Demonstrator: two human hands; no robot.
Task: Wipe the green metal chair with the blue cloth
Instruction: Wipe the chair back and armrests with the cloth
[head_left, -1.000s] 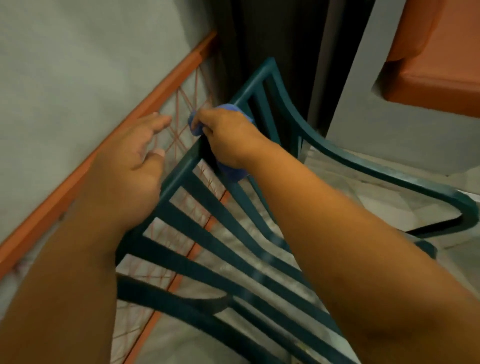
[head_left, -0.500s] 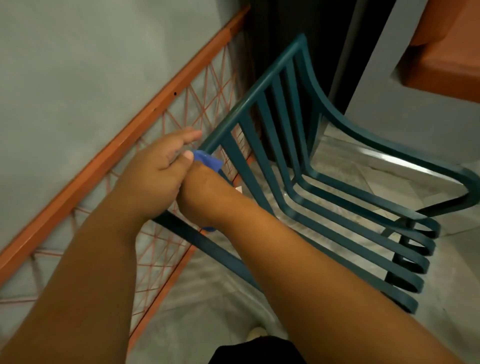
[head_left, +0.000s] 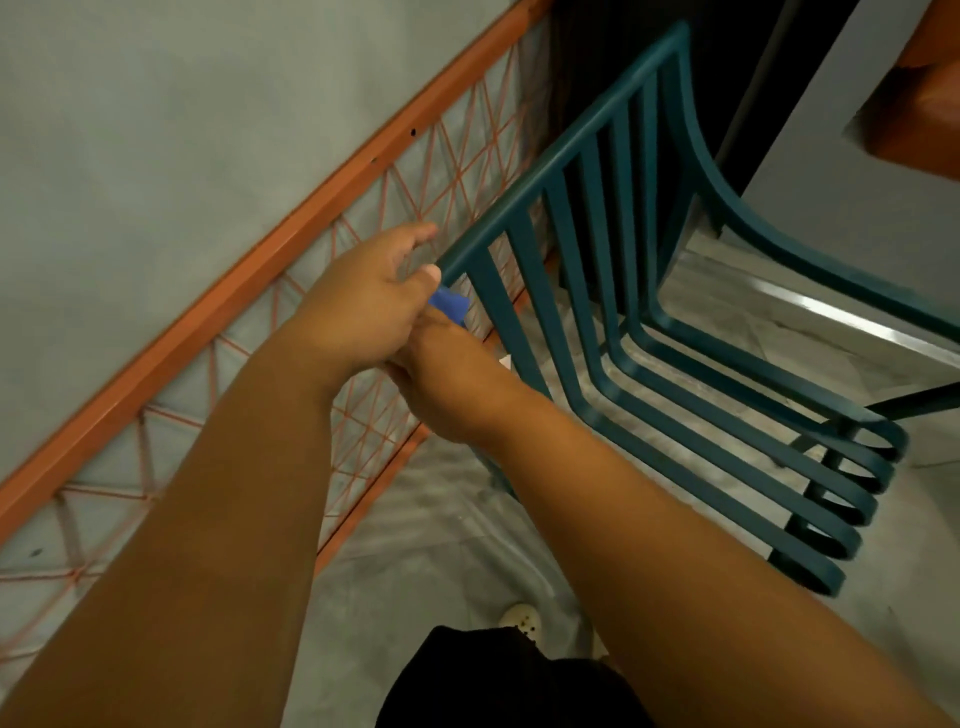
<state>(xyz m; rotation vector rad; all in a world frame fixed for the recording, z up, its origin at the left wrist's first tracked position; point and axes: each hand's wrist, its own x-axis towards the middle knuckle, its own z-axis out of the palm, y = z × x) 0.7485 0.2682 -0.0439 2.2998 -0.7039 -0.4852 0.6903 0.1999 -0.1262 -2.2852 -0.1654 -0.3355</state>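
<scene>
The green metal chair (head_left: 618, 291) has a slatted back and seat and stands to the right of my hands. My right hand (head_left: 441, 384) is closed around the blue cloth (head_left: 450, 304) at the left end of the chair's top rail, beside the outermost slat. Only a small corner of the cloth shows above my fingers. My left hand (head_left: 363, 306) lies over my right hand, with its thumb touching the cloth and its index finger stretched toward the rail. Its other fingers are hidden, so I cannot tell if it grips the cloth.
An orange rail with a string mesh (head_left: 249, 291) runs diagonally along the grey wall on the left, close behind the chair back. An orange cushioned seat (head_left: 924, 104) is at the top right. My white shoe (head_left: 522, 618) is on the grey floor below.
My right hand has slid the cloth down the top rail from its middle to its left end. My left hand left the rail and came over the right hand. The view pulled back.
</scene>
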